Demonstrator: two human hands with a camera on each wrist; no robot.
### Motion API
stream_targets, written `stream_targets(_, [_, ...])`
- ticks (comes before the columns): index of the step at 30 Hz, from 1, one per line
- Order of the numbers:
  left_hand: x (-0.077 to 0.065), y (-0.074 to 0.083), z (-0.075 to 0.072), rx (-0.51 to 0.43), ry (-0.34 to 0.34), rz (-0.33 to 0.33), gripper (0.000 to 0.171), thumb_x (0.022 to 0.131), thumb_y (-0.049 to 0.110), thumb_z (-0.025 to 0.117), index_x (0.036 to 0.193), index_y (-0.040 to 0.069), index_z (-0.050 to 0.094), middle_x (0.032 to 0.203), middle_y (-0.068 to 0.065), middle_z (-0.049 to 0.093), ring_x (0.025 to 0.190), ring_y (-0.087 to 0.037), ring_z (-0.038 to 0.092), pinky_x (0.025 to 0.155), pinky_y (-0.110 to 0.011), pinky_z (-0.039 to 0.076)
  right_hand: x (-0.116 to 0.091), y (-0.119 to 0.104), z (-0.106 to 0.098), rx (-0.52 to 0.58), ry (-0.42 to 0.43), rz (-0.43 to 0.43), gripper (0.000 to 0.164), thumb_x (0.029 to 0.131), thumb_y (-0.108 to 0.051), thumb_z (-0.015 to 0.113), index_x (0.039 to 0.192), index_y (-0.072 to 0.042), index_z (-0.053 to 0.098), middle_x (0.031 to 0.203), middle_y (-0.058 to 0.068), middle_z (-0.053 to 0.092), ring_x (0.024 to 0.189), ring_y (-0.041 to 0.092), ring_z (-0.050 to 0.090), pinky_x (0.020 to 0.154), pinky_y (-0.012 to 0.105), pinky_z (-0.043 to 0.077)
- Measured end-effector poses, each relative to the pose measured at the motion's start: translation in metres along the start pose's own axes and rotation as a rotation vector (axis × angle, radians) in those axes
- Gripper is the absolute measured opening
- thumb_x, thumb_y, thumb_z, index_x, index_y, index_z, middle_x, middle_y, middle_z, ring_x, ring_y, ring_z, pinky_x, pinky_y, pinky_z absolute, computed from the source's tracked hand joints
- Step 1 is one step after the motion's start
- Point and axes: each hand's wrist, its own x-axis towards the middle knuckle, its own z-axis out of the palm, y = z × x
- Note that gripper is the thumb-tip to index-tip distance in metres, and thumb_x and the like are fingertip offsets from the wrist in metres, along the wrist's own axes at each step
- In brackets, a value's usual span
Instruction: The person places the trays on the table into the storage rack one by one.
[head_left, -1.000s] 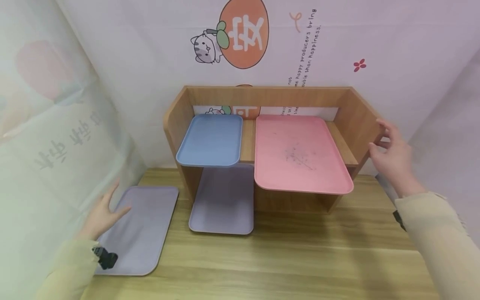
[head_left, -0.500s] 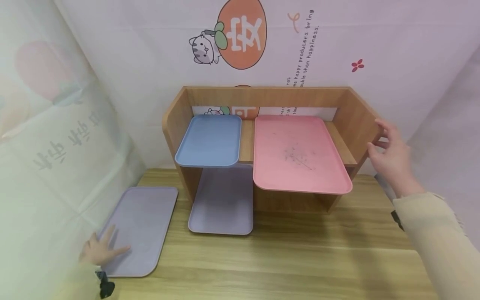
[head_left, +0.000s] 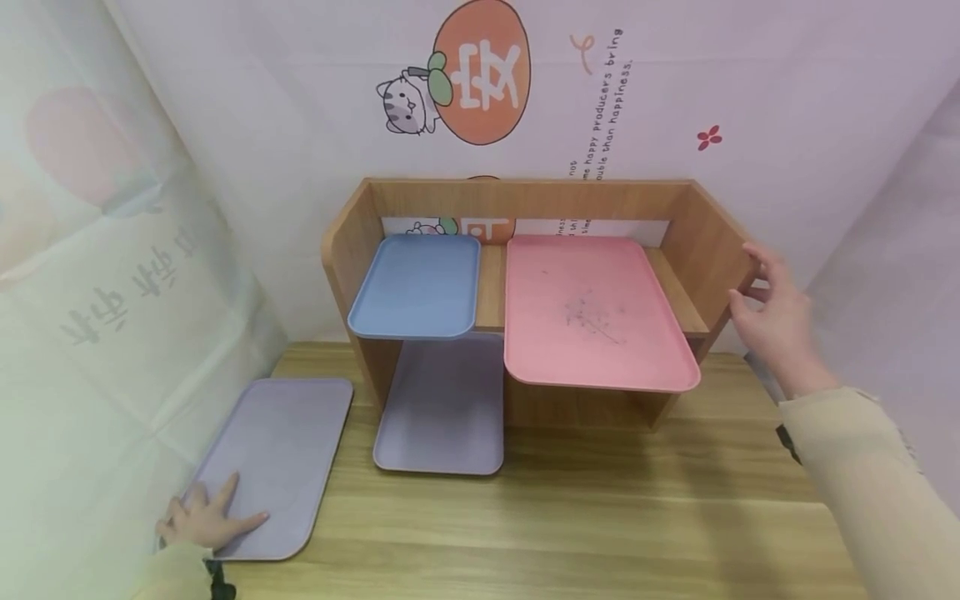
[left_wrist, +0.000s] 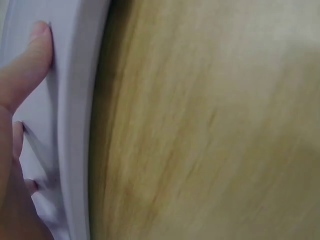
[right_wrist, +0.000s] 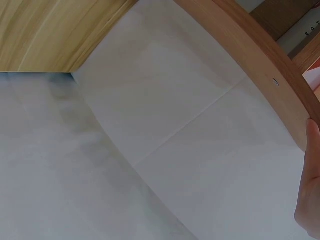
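My left hand (head_left: 201,521) lies with fingers spread on the near end of a lavender tray (head_left: 288,446), flat on the table at the left. Seen from the left wrist, the thumb (left_wrist: 37,52) rests inside the tray's raised rim. My right hand (head_left: 780,325) grips the front edge of the right side panel of a small wooden desk shelf (head_left: 708,250), thumb on one side and fingers over the edge. On its upper board sit a blue tray (head_left: 420,287) and a larger pink tray (head_left: 592,312), both jutting past the front. Below the blue one, another lavender tray (head_left: 442,417) sticks out.
The wood-grain table (head_left: 525,533) spreads in front of the shelf. A printed white cloth (head_left: 300,108) hangs behind, with cloth walls close on the left and right sides.
My left hand has come down from above the left lavender tray and now rests on it, nearer to me. The right hand keeps its grip on the shelf panel. The trays look unmoved.
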Motion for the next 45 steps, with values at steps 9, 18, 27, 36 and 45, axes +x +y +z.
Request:
stream_targets(9, [0.0,0.007,0.003,-0.027,-0.035,0.007,0.111,0.072,0.074,0.058,0.147,0.003,0.016,0.137,-0.05,-0.006,0.117,-0.076,-0.015,0.087,-0.085,-0.008,-0.002,-0.001,-0.002,0.007,0.006,0.012,0.065,0.09,-0.002,0.05,0.148,-0.02,0.027,0.138,0.031,0.041,0.108,0.055,0.051,0.055,-0.005,0.032])
stream_targets(18, [-0.003,0.025,0.004,-0.031,-0.056,0.035,0.11,0.073,0.072,0.058,0.147,0.002,0.018,0.137,-0.05,-0.006,0.117,-0.076,-0.015,0.086,-0.085,-0.011,-0.001,0.0,-0.003,0.0,0.016,0.01,0.065,0.089,-0.001,0.05,0.148,-0.018,0.028,0.132,0.033,0.045,0.106,0.054,0.052,0.056,-0.005,0.033])
stream_targets(27, [-0.009,0.042,0.014,-0.011,0.014,0.117,0.105,0.072,0.068,0.063,0.142,-0.003,0.027,0.136,-0.053,0.001,0.117,-0.078,-0.007,0.087,-0.085,-0.006,0.0,-0.002,-0.004,-0.029,0.01,0.028,0.064,0.09,-0.004,0.051,0.148,-0.02,0.028,0.132,0.032,0.045,0.109,0.052,0.053,0.055,-0.004,0.033])
stream_targets(36, [-0.013,0.051,0.014,-0.052,-0.025,0.114,0.104,0.075,0.064,0.064,0.143,-0.003,0.024,0.135,-0.053,-0.004,0.116,-0.077,-0.011,0.085,-0.085,-0.013,0.0,-0.003,-0.004,-0.028,0.006,0.019,0.064,0.09,-0.005,0.051,0.147,-0.019,0.029,0.131,0.032,0.046,0.106,0.049,0.054,0.056,-0.004,0.034])
stream_targets(45, [-0.01,0.038,-0.003,0.042,0.092,0.134,0.108,0.068,0.061,0.072,0.141,-0.002,0.024,0.12,-0.056,0.017,0.107,-0.072,0.028,0.082,-0.079,0.031,-0.001,-0.004,-0.001,-0.012,-0.022,0.04,0.065,0.091,-0.006,0.05,0.148,-0.021,0.026,0.133,0.032,0.044,0.11,0.051,0.052,0.055,-0.003,0.034])
